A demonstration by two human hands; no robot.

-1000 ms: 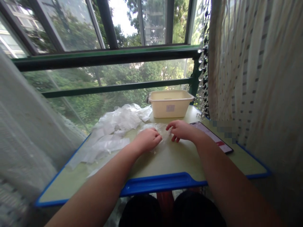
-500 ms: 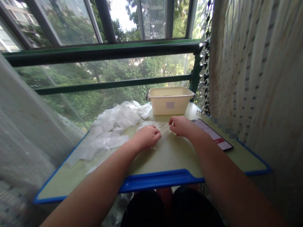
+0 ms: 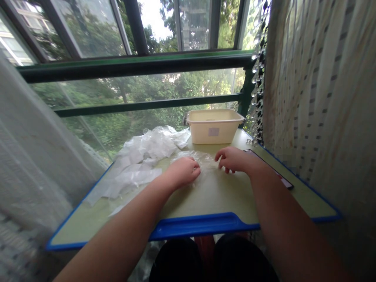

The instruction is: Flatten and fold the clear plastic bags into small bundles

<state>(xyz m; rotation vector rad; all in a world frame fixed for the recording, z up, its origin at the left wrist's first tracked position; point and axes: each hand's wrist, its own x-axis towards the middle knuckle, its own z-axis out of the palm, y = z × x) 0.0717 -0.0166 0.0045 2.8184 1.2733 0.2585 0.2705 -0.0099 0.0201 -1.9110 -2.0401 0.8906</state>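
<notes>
A crumpled clear plastic bag (image 3: 205,158) lies flat on the pale table between my hands. My left hand (image 3: 184,171) rests at its left side with curled fingers closed on the film. At the bag's right edge hovers my right hand (image 3: 232,159), its fingers bent but apart, with nothing visible in them. Left of my left hand spreads a heap of thin, whitish plastic bags (image 3: 149,147), some of them flattened toward the table's left edge.
A cream plastic tub (image 3: 202,133) with a small label stands at the back of the table (image 3: 211,199). My right forearm partly covers a phone (image 3: 286,182). Curtains (image 3: 305,86) hang at both sides, and a green railing (image 3: 147,66) runs behind.
My right hand has shifted slightly right and its fingers have spread. My left hand stays on the clear bag. The whole view has shifted a little, and my forearm covers more of the phone.
</notes>
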